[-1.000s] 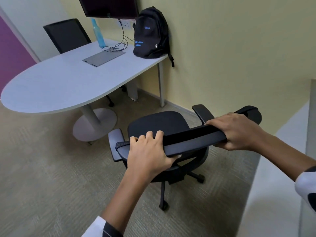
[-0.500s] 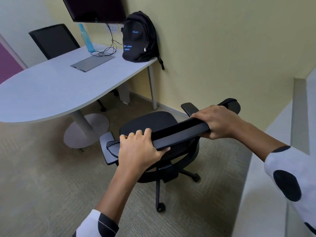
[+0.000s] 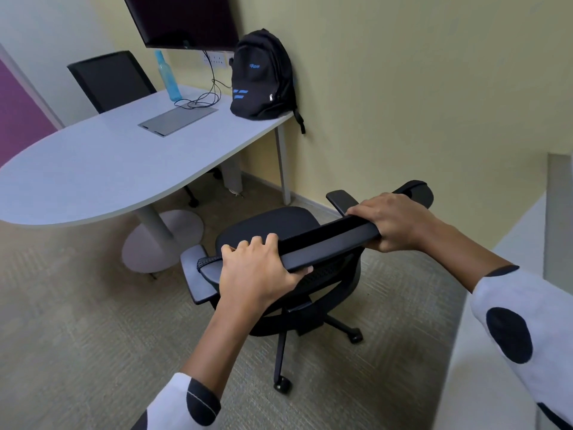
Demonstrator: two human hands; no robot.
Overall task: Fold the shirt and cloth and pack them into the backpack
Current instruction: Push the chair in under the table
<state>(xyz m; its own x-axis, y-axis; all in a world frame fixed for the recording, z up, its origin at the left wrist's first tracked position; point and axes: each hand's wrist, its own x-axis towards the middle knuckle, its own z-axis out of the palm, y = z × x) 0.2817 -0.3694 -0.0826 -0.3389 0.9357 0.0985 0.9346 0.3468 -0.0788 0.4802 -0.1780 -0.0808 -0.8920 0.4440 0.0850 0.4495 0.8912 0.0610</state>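
A black backpack [image 3: 263, 79] with blue marks stands upright at the far right end of the white table [image 3: 102, 169], leaning on the yellow wall. No shirt or cloth shows anywhere. In front of me is a black office chair [image 3: 279, 225]. My left hand [image 3: 257, 271] grips the left part of its top backrest bar. My right hand [image 3: 393, 221] grips the right part of the same bar, fingers curled over it.
On the table lie a grey closed laptop [image 3: 178, 121], a blue bottle [image 3: 169, 77] and black cables [image 3: 201, 100]. A dark monitor [image 3: 183, 20] hangs above. A second black chair [image 3: 111, 79] stands behind the table. A white ledge [image 3: 508, 305] runs along my right.
The view has swung back and forth across the room while both hands kept their grip on the backrest bar. The chair sits a little closer to the table.
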